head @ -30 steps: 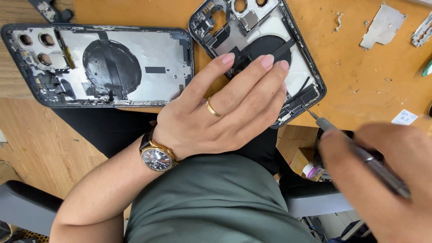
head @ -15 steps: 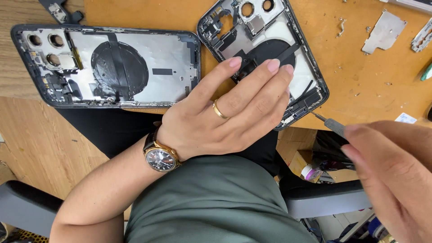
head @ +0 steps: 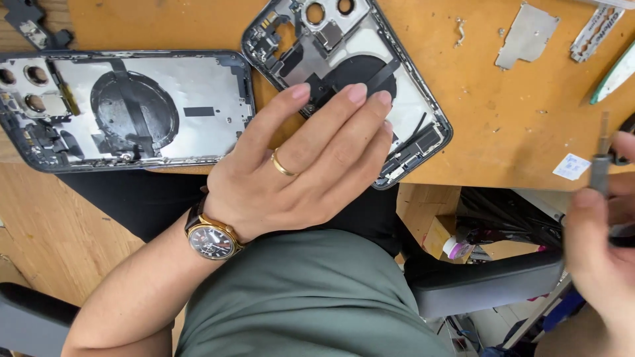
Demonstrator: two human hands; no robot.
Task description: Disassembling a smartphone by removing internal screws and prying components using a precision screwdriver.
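My left hand (head: 301, 165) lies flat, fingers together, pressing on an opened phone rear housing (head: 403, 86) that sits tilted at the front edge of the orange work mat (head: 503, 125). The hand wears a gold ring and a wristwatch. A second opened phone housing (head: 126, 109) lies to the left, untouched. My right hand (head: 605, 244), blurred at the right edge, grips a thin grey screwdriver (head: 600, 162) held upright, away from both housings.
A small metal shield plate (head: 527, 36) and loose screws lie on the mat at upper right, beside a metal strip (head: 595, 33) and a green-tipped tool (head: 615, 76). A small white sticker (head: 571, 166) sits near the mat's edge. A chair armrest (head: 483, 284) is below.
My right hand has drawn back to the right and turned the screwdriver upright, away from the tilted housing. My left hand stays pressed on that housing.
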